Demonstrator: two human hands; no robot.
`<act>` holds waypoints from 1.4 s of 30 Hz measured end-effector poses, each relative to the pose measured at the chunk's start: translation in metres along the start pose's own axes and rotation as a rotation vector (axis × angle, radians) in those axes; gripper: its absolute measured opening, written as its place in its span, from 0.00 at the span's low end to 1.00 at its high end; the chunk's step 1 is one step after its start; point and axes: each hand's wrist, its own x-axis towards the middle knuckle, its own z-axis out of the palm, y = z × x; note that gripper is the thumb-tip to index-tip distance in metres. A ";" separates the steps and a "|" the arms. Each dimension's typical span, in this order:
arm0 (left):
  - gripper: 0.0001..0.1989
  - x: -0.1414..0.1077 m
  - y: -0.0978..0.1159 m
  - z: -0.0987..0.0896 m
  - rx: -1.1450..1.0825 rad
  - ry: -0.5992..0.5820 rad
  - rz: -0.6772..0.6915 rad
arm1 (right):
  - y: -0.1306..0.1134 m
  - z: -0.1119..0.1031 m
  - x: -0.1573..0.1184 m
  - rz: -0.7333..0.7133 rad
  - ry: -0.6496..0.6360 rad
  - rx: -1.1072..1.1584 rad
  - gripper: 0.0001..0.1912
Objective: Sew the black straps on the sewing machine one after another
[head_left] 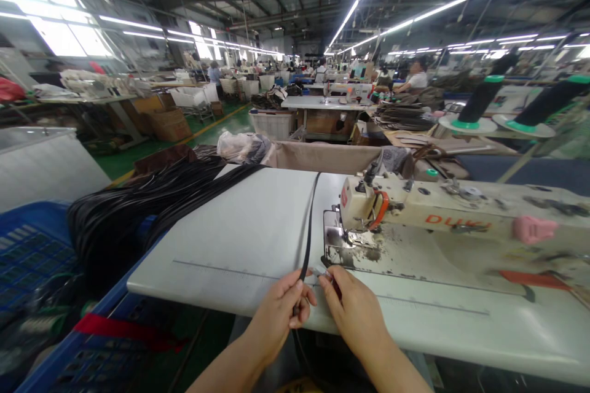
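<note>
My left hand (282,310) is closed on a thin black strap (310,239) near the table's front edge. The strap runs from my fingers to the far edge of the white table (239,227), and its other end hangs down below my left hand. Just to the right, my right hand (353,307) is closed around a small tool with a metallic tip and a dark red part, mostly hidden by the fingers. That tip lies close beside the strap. The sewing machine (442,215) stands right of the strap.
A heap of long black straps (115,215) drapes over the table's left edge and blue baskets (34,245). Thread cones (479,101) stand at the right. Beyond the table are a fabric-lined bin (322,156), more sewing tables and several people.
</note>
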 end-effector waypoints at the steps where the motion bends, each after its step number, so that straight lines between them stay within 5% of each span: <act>1: 0.28 0.000 0.001 0.001 0.003 -0.015 0.003 | 0.000 -0.001 0.000 0.000 0.005 0.001 0.14; 28: 0.27 -0.003 0.001 0.004 -0.072 -0.105 -0.055 | -0.001 -0.006 -0.009 -0.026 0.039 0.053 0.15; 38: 0.20 -0.006 0.005 0.001 -0.175 -0.196 -0.069 | 0.006 0.003 0.000 0.226 -0.183 0.773 0.27; 42: 0.23 -0.007 0.008 0.003 -0.156 -0.186 -0.075 | 0.004 0.002 -0.001 0.234 -0.164 0.732 0.26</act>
